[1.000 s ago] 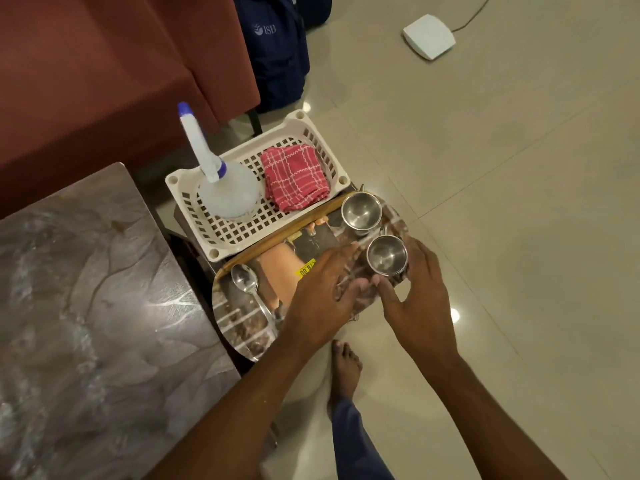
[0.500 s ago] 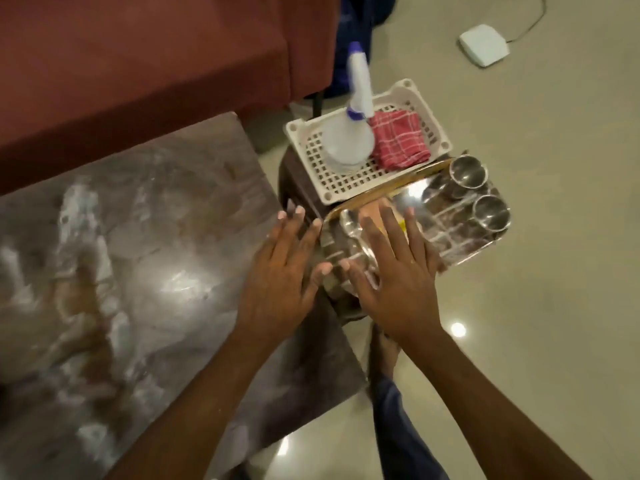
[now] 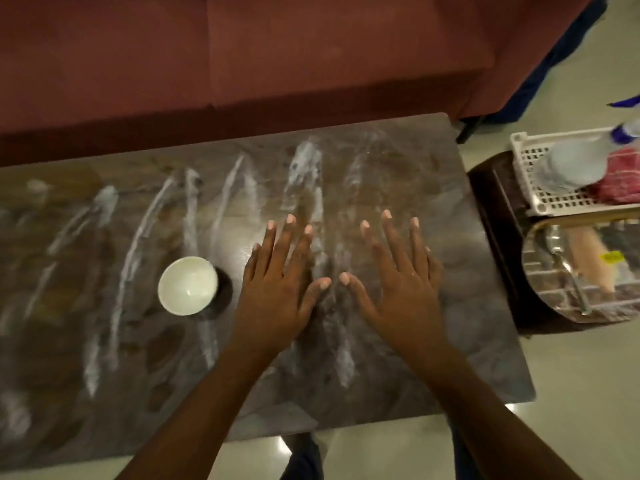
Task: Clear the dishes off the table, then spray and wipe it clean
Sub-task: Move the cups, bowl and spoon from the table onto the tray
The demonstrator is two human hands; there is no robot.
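A white bowl (image 3: pixel 188 285) stands on the dark marbled table (image 3: pixel 398 375), left of the middle. My left hand (image 3: pixel 280 275) is spread flat over the tabletop just right of the bowl, holding nothing. My right hand (image 3: pixel 394 271) is spread the same way beside it, fingers straight. At the right, on a dark stool (image 3: pixel 491 216), a steel tray (image 3: pixel 543 299) holds a spoon (image 3: pixel 562 258). Behind it a white basket (image 3: pixel 540 195) holds the spray bottle (image 3: pixel 578 161) and a red checked cloth (image 3: pixel 620 178).
A red sofa (image 3: pixel 277 53) runs along the table's far side. White streaks mark the tabletop. Pale tiled floor (image 3: pixel 581 393) lies to the right and in front, where a foot and dark trouser leg show below the table edge.
My view and both hands have swung left, from the steel tray with the cups to the middle of the table. The white bowl has come into view.
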